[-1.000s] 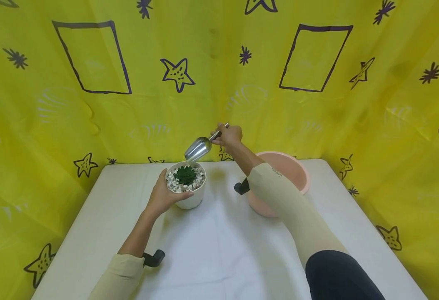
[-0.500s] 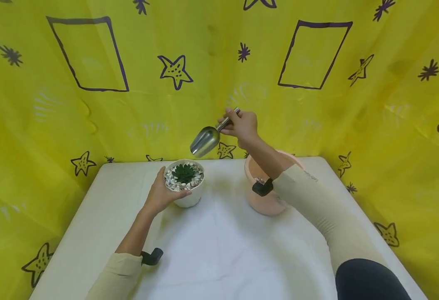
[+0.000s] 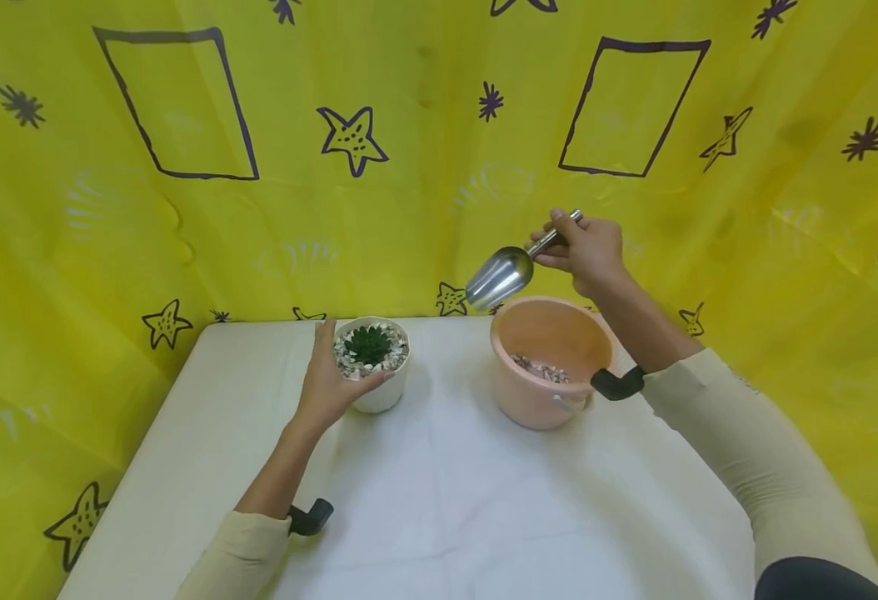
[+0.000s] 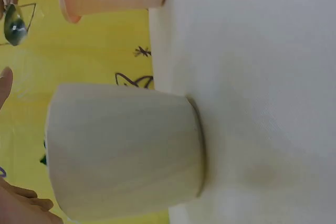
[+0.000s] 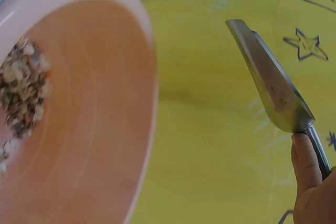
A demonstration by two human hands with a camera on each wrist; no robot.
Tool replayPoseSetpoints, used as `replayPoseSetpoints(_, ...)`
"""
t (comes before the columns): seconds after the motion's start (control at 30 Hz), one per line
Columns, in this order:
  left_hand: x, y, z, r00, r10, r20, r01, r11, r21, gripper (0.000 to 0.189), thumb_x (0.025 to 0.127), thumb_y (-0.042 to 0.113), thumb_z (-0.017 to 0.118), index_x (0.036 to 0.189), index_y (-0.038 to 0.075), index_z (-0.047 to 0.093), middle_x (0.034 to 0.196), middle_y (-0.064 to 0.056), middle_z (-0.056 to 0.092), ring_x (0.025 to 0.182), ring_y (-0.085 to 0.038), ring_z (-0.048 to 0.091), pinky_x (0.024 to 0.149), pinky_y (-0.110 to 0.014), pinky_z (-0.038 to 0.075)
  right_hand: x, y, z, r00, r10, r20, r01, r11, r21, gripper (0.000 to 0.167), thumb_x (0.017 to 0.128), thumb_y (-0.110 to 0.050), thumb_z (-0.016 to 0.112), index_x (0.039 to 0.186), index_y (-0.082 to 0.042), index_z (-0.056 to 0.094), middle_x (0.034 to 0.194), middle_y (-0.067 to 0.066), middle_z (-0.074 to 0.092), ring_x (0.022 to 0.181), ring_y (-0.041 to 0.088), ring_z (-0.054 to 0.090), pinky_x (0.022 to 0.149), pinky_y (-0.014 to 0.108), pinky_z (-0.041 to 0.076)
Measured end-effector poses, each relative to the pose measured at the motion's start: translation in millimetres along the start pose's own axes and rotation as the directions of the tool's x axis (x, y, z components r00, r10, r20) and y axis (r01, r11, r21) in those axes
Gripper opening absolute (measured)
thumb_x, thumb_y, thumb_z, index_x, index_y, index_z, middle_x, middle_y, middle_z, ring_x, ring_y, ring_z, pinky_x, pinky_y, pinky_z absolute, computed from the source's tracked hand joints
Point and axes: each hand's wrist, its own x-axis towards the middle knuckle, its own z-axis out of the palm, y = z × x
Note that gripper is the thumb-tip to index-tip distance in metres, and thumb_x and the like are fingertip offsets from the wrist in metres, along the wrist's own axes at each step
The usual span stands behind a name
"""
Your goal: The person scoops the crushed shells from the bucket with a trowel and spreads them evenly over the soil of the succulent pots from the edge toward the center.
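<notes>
A white pot holds a dark green succulent ringed by pale pebbles. My left hand is spread at its left and front, the thumb reaching across the near side. In the left wrist view, the thumb and fingertips show near the rim of the pot, with a gap between thumb and pot. My right hand grips a metal scoop by its handle, above the back of a pink bucket. The right wrist view shows the scoop tilted. Pebbles lie in the bucket.
A white cloth covers the table. Behind it hangs a yellow curtain with dark drawn stars and frames. The bucket's handle hangs at its front. Black camera mounts stick out from both wrists.
My right hand has carried the scoop up and right, from over the pot to above the bucket. My left hand stays by the pot, its fingers slightly looser.
</notes>
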Motion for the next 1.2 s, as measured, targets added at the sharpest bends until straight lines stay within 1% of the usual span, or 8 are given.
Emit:
replayPoseSetpoints(0.17, -2.3, 19.4, 11.2, 0.995, 0.098, -0.036, -0.098, 0.995, -0.015, 0.124, 0.08, 0.037, 0.094, 0.169, 0.007, 0.013, 0.175, -0.014, 0.008, 0.16, -0.038, 0.006, 0.121, -0.069, 0.02, 0.7, 1.2, -28.8, 0.999, 0.018, -0.036, -0.02, 0.998, -0.062, 0.032, 0.105, -0.025, 0.064, 0.105, 0.007, 0.062, 0.083, 0.008, 0.074, 0.075, 0.018, 0.078, 0.073, 0.029, 0.063)
replayPoseSetpoints(0.3, -4.7, 34.2, 22.3, 0.99, 0.138, -0.023, -0.139, 0.989, -0.043, 0.121, 0.08, 0.037, 0.094, 0.169, 0.01, 0.016, 0.175, -0.013, 0.008, 0.161, -0.034, 0.006, 0.122, -0.067, 0.022, 2.2, 6.6, -42.1, 0.998, 0.027, -0.053, -0.034, 0.99, -0.137, 0.034, 0.107, -0.025, 0.061, 0.107, 0.008, 0.061, 0.083, 0.007, 0.074, 0.075, 0.016, 0.078, 0.074, 0.028, 0.063)
replayPoseSetpoints(0.53, -5.4, 58.4, 44.6, 0.979, 0.205, 0.01, -0.204, 0.977, -0.062, 0.116, 0.08, 0.035, 0.095, 0.167, 0.009, 0.023, 0.174, -0.011, 0.016, 0.161, -0.028, 0.008, 0.124, -0.059, 0.022, 8.9, 22.5, -54.4, 0.998, 0.003, -0.06, -0.017, 0.974, -0.224, 0.033, 0.107, -0.021, 0.061, 0.104, 0.011, 0.063, 0.078, 0.006, 0.074, 0.07, 0.016, 0.077, 0.071, 0.03, 0.063)
replayPoseSetpoints(0.67, -3.2, 65.0, 59.8, 0.97, 0.24, 0.041, -0.237, 0.969, -0.074, 0.114, 0.082, 0.035, 0.093, 0.167, 0.006, 0.024, 0.174, -0.013, 0.018, 0.161, -0.028, 0.007, 0.124, -0.059, 0.022, 11.8, 32.4, -57.1, 0.998, 0.0, -0.07, -0.016, 0.971, -0.238, 0.032, 0.108, -0.019, 0.061, 0.102, 0.012, 0.062, 0.075, 0.005, 0.074, 0.065, 0.015, 0.076, 0.065, 0.029, 0.063)
replayPoseSetpoints(0.8, -0.4, 69.2, 74.6, 0.968, 0.238, 0.08, -0.232, 0.97, -0.078, 0.112, 0.084, 0.038, 0.091, 0.167, 0.006, 0.023, 0.174, -0.013, 0.019, 0.16, -0.029, 0.01, 0.125, -0.057, 0.021, 13.6, 42.8, -57.2, 0.997, -0.026, -0.072, 0.004, 0.958, -0.287, 0.036, 0.109, -0.02, 0.06, 0.105, 0.016, 0.061, 0.073, 0.004, 0.074, 0.063, 0.013, 0.075, 0.063, 0.028, 0.063)
replayPoseSetpoints(0.93, 2.2, 72.2, 87.9, 0.971, 0.206, 0.123, -0.198, 0.977, -0.08, 0.111, 0.086, 0.039, 0.09, 0.167, 0.007, 0.022, 0.174, -0.013, 0.018, 0.16, -0.031, 0.012, 0.125, -0.055, 0.023, 14.3, 55.2, -54.8, 0.995, -0.082, -0.061, 0.049, 0.905, -0.423, 0.043, 0.11, -0.023, 0.058, 0.109, 0.02, 0.063, 0.078, 0.008, 0.075, 0.064, 0.011, 0.075, 0.064, 0.027, 0.063)
replayPoseSetpoints(1.1, 4.4, 73.8, 104.0, 0.968, 0.174, 0.18, -0.161, 0.984, -0.08, 0.108, 0.088, 0.041, 0.087, 0.167, 0.007, 0.023, 0.174, -0.014, 0.017, 0.16, -0.032, 0.014, 0.124, -0.054, 0.025, 12.8, 70.5, -49.0, 0.991, -0.133, -0.025, 0.099, 0.841, -0.532, 0.045, 0.11, -0.023, 0.058, 0.108, 0.021, 0.066, 0.094, 0.028, 0.075, 0.064, 0.01, 0.074, 0.066, 0.027, 0.063)
replayPoseSetpoints(1.2, 4.7, 73.5, 112.3, 0.963, 0.175, 0.204, -0.162, 0.984, -0.077, 0.107, 0.089, 0.042, 0.086, 0.167, 0.007, 0.023, 0.173, -0.014, 0.017, 0.16, -0.031, 0.014, 0.124, -0.053, 0.025, 11.2, 77.4, -46.7, 0.988, -0.153, 0.003, 0.126, 0.8, -0.586, 0.045, 0.11, -0.023, 0.058, 0.106, 0.02, 0.069, 0.099, 0.032, 0.074, 0.064, 0.013, 0.075, 0.064, 0.026, 0.062)
